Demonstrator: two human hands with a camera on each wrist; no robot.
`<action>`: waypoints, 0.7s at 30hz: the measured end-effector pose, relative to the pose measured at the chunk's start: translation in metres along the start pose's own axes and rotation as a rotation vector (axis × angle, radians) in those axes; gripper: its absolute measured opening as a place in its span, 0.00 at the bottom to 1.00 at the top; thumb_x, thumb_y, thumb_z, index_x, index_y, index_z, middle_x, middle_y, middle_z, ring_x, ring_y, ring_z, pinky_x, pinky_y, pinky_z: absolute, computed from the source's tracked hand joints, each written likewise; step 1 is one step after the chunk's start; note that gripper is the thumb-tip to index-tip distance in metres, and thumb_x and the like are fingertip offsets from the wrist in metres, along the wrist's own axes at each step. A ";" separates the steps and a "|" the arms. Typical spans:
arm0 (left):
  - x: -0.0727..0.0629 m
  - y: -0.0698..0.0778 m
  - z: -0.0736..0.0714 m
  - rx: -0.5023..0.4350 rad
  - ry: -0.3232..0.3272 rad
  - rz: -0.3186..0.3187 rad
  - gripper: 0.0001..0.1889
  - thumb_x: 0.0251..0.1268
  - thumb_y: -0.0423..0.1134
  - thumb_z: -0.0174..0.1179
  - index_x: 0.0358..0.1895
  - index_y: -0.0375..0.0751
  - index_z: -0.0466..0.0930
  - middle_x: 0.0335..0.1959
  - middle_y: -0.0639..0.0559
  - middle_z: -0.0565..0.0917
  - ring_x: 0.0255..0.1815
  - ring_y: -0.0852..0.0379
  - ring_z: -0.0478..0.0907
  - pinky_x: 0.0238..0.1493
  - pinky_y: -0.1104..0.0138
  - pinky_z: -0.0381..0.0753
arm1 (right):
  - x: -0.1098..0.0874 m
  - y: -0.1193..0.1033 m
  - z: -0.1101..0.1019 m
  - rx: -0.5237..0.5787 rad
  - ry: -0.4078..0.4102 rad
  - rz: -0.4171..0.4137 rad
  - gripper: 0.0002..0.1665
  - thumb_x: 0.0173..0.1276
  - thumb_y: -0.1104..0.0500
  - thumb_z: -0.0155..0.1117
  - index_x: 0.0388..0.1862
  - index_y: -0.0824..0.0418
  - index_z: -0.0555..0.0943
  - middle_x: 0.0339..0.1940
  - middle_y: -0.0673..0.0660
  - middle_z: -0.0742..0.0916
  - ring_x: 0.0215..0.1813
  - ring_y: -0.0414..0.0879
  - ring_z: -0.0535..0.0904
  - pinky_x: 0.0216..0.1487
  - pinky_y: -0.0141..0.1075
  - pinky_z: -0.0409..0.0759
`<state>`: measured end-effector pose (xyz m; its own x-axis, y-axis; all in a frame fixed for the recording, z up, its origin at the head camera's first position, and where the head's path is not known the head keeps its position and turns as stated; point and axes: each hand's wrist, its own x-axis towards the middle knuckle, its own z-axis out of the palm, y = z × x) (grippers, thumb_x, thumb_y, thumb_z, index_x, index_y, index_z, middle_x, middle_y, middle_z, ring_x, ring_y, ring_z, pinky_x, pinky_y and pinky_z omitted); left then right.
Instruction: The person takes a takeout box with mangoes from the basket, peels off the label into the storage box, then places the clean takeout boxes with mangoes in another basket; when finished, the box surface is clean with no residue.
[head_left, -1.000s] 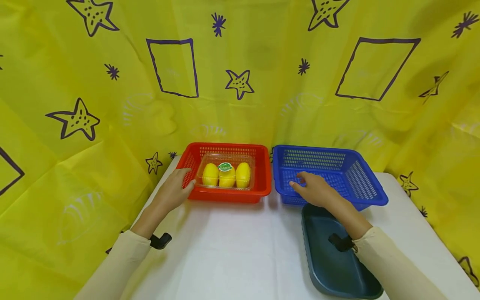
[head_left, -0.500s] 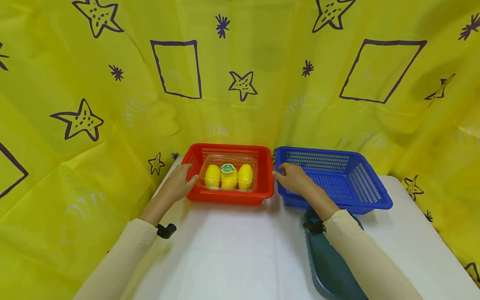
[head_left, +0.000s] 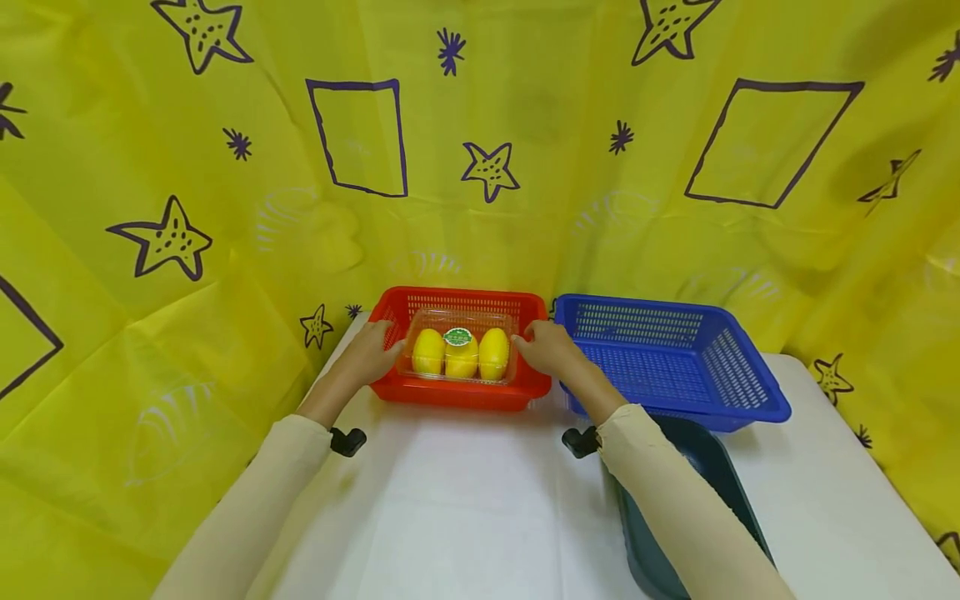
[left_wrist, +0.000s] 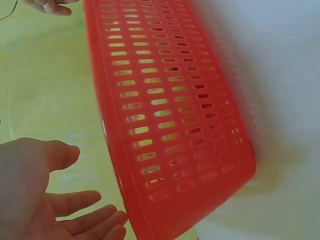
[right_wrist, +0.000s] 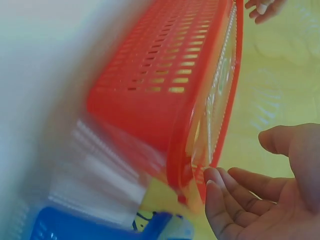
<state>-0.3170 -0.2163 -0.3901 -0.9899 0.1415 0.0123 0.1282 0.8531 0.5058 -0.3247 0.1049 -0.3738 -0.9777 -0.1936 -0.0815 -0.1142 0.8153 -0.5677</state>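
Note:
A clear plastic box (head_left: 480, 318) with yellow oval fruits (head_left: 428, 354) under a green-and-white label (head_left: 458, 337) lies in the red basket (head_left: 465, 396). My left hand (head_left: 371, 354) is over the basket's left rim, its thumb near the box's left edge. Over the right rim is my right hand (head_left: 550, 348), thumb and fingertips close to the box's right edge. Both hands hold nothing; their fingers are relaxed and apart from the thumbs. In the left wrist view, fingertips (left_wrist: 117, 218) come right to the red rim.
A blue basket (head_left: 652, 375) stands right of the red one, partly behind my right forearm. A dark green tray (head_left: 712, 467) lies in front of it, under my right sleeve. A yellow patterned cloth (head_left: 480, 233) hangs behind the white table (head_left: 465, 500).
My right hand has moved left from over the blue basket to the red basket's right side. My left hand has shifted slightly right, toward the plastic box. The view has turned slightly left.

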 end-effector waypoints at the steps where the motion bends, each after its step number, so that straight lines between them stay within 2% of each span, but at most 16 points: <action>1: 0.001 0.000 0.000 -0.002 -0.006 -0.002 0.33 0.83 0.45 0.52 0.78 0.22 0.59 0.76 0.24 0.65 0.78 0.29 0.64 0.79 0.40 0.64 | 0.002 -0.001 0.002 -0.008 0.002 -0.002 0.33 0.83 0.48 0.56 0.71 0.73 0.74 0.62 0.70 0.84 0.55 0.59 0.83 0.58 0.49 0.87; 4: 0.004 -0.002 0.001 -0.002 -0.022 -0.004 0.33 0.84 0.44 0.51 0.78 0.21 0.58 0.76 0.24 0.65 0.78 0.29 0.63 0.80 0.40 0.63 | 0.006 -0.006 0.007 -0.029 0.013 -0.005 0.31 0.82 0.48 0.56 0.67 0.73 0.77 0.53 0.68 0.86 0.49 0.57 0.82 0.50 0.44 0.87; 7: 0.007 -0.002 0.002 -0.013 -0.035 -0.017 0.34 0.84 0.44 0.50 0.78 0.21 0.57 0.77 0.24 0.64 0.79 0.29 0.62 0.81 0.41 0.61 | 0.010 -0.009 0.012 -0.055 0.023 -0.004 0.26 0.81 0.49 0.57 0.57 0.72 0.80 0.43 0.65 0.85 0.42 0.55 0.81 0.40 0.39 0.83; 9: 0.009 -0.003 0.002 -0.015 -0.043 -0.024 0.33 0.85 0.44 0.49 0.78 0.21 0.57 0.77 0.24 0.64 0.80 0.29 0.61 0.81 0.41 0.61 | 0.012 -0.011 0.016 -0.072 0.024 0.010 0.24 0.81 0.49 0.58 0.51 0.71 0.81 0.39 0.64 0.84 0.40 0.55 0.81 0.36 0.38 0.81; 11: 0.011 -0.003 0.002 -0.022 -0.054 -0.031 0.34 0.85 0.44 0.49 0.79 0.20 0.56 0.78 0.23 0.63 0.80 0.28 0.61 0.81 0.41 0.60 | 0.014 -0.013 0.018 -0.096 0.028 0.020 0.23 0.81 0.49 0.58 0.47 0.70 0.82 0.38 0.64 0.84 0.39 0.55 0.81 0.37 0.40 0.81; 14: 0.014 -0.003 0.003 -0.018 -0.069 -0.034 0.34 0.85 0.45 0.49 0.78 0.19 0.56 0.78 0.23 0.64 0.80 0.28 0.61 0.81 0.41 0.61 | 0.017 -0.016 0.023 -0.127 0.023 0.036 0.23 0.81 0.49 0.58 0.47 0.71 0.83 0.39 0.64 0.86 0.40 0.56 0.82 0.40 0.42 0.83; 21: 0.021 -0.007 0.008 -0.015 -0.102 -0.069 0.35 0.86 0.47 0.47 0.78 0.20 0.57 0.78 0.24 0.64 0.81 0.30 0.61 0.81 0.42 0.61 | 0.023 -0.023 0.035 -0.145 0.025 0.080 0.25 0.81 0.51 0.57 0.59 0.73 0.81 0.48 0.67 0.87 0.43 0.57 0.83 0.45 0.43 0.86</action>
<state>-0.3378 -0.2150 -0.4001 -0.9848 0.1340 -0.1106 0.0584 0.8550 0.5153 -0.3383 0.0630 -0.3915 -0.9886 -0.1124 -0.1004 -0.0579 0.8984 -0.4354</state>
